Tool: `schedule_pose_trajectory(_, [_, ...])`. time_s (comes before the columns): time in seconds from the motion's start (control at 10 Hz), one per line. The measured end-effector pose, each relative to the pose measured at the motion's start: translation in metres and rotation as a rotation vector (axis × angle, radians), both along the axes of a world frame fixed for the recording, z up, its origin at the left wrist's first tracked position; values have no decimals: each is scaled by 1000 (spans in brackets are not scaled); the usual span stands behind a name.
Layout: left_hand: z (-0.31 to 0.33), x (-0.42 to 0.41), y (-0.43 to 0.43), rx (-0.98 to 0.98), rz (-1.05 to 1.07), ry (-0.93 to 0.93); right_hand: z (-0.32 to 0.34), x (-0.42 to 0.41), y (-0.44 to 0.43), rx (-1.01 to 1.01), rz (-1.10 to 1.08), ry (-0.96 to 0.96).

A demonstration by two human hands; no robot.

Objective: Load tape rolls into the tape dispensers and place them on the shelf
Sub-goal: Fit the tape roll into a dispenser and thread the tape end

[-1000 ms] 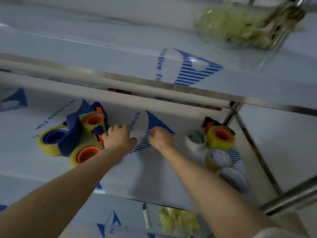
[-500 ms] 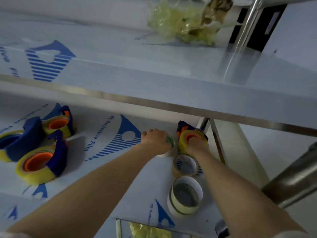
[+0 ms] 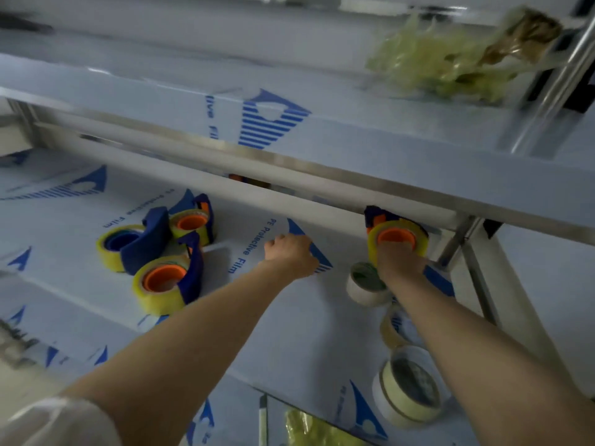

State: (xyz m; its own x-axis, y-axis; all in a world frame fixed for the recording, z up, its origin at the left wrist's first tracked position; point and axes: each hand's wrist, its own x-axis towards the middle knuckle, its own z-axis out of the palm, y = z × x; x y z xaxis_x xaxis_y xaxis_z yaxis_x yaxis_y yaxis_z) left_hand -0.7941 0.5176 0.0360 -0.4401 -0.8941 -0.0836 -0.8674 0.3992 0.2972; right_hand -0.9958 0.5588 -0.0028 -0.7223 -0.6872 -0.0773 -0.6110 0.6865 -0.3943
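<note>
Right grip (image 3: 401, 263) is closed round the loaded dispenser (image 3: 418, 241) at the right rear of the lower shelf (image 3: 306, 320), while left grip (image 3: 289, 255) rests curled and empty; recommend seating it flat, clear of the loose white roll (image 3: 363, 284), before release.

Both arms are stretched forward, away from the body, and the forearms are bare. The left forearm (image 3: 199, 323) is run up from the lower left, where a white sleeve (image 3: 58, 423) is seen at the upper arm, and the wrist is kept straight. The left hand (image 3: 291, 255) is held back upward, its fingers curled under into a fist with nothing seen in it. The right forearm (image 3: 467, 342) is extended from the lower right, well apart from the left. The right hand (image 3: 401, 260) is wrapped on a tape dispenser (image 3: 399, 235) from the near side; its fingers are hidden.
</note>
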Motion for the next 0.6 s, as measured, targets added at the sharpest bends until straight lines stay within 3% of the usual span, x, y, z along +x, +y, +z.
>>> schedule_pose_trajectory(0.1, [3,42,-18,-39,68,19,-65,3,-79,-32,176,-15])
schedule_pose_trajectory(0.2, [2,95,-36,-26,152,14,-81,55,-127,-14,417,-1])
schedule_pose_trajectory(0.3, [-8,152,-57,71,223,-13,23,202,-78,-119,537,-46])
schedule_pose_trajectory(0.4, [-20,199,-75,119,234,-22,-15,218,-119,-147,586,4])
schedule_pose_trajectory(0.6, [-24,238,-96,90,171,-8,-41,258,-159,-135,332,-16])
